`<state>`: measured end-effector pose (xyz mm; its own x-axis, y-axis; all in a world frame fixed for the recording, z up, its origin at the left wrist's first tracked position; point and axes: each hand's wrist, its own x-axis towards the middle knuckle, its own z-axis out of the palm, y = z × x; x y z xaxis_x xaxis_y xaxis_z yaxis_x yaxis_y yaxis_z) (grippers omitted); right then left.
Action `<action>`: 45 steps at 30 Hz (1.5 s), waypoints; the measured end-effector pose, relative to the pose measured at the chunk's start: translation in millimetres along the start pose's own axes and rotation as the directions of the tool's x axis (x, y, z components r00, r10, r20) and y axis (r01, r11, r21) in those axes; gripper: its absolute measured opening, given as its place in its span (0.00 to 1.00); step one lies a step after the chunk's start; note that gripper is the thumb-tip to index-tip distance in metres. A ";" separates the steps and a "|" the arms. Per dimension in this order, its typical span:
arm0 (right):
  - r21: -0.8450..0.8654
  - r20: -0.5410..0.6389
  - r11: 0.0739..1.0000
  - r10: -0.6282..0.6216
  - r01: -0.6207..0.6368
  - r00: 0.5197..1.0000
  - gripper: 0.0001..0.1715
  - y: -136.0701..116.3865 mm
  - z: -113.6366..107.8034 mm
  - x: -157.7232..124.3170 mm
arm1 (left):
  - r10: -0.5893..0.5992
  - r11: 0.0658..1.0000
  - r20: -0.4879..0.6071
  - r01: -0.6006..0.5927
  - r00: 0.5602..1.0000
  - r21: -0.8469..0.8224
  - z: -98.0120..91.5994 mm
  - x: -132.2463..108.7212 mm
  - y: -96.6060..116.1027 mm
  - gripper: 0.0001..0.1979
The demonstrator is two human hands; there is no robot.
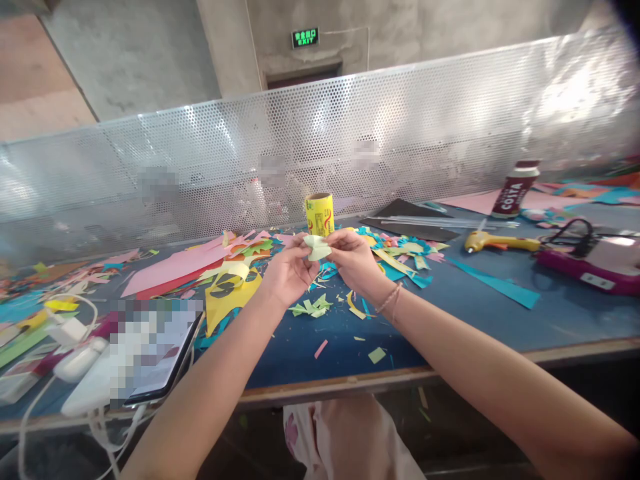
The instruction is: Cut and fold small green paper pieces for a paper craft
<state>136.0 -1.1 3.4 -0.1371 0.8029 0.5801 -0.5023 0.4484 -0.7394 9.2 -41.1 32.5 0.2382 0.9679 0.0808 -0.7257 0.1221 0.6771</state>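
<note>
Between both hands, above the blue table (480, 313), is a small folded piece of pale green paper (318, 249). My left hand (293, 270) pinches its left side with thumb and fingers. On the other side, my right hand (355, 260) grips the paper's right edge, fingers closed; a thin band circles that wrist. Just behind the hands stands a yellow printed cardboard tube (320, 215). Below them lies a small heap of light green paper scraps (313, 307). Yellow paper with cut-out holes (235, 297) rests left of the hands.
A phone (170, 353) and charging cables lie at the left front. On the right are a yellow glue gun (500, 241), a purple power strip (585, 272) and a COSTA bottle (516, 190). Pink sheets (175, 270) and scraps spread about. A perforated metal panel (200, 160) bounds the back.
</note>
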 end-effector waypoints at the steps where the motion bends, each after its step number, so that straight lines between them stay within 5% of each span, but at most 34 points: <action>1: -0.003 -0.005 1.000 0.002 -0.002 1.000 0.14 0.1 0.2 0.0 | -0.004 1.000 -0.025 0.004 1.000 -0.006 1.7 -1.0 0.1 0.12; 6: -0.008 -0.023 1.000 0.027 -0.027 0.999 0.15 -0.4 1.8 -0.1 | -0.020 1.000 -0.140 0.020 0.990 -0.002 9.0 -4.7 1.4 0.12; 18: 0.004 -0.045 0.997 0.076 -0.076 0.996 0.13 2.4 2.0 0.6 | 0.035 0.999 -0.207 -0.036 0.978 -0.002 3.0 1.7 0.0 0.14; 27: 0.037 -0.023 0.996 0.088 -0.087 0.996 0.12 0.5 3.8 -0.3 | 0.003 0.999 -0.070 0.000 0.998 0.041 -0.9 2.9 0.4 0.11; 35: 0.014 -0.028 0.999 0.038 -0.038 0.999 0.11 -2.5 4.9 -1.2 | 0.200 0.965 -0.002 -0.196 0.980 0.175 1.3 4.9 -3.8 0.14; 45: -0.018 -0.009 1.000 0.019 -0.019 1.000 0.11 -1.5 0.5 -0.2 | 0.218 0.933 0.052 -0.224 0.975 0.282 -1.6 7.5 -1.6 0.14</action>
<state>136.4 -2.2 4.7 -0.1387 0.8151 0.5626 -0.4840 0.4398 -0.7565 11.1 -33.6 30.9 0.1074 0.9585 0.2640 -0.5484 -0.1644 0.8199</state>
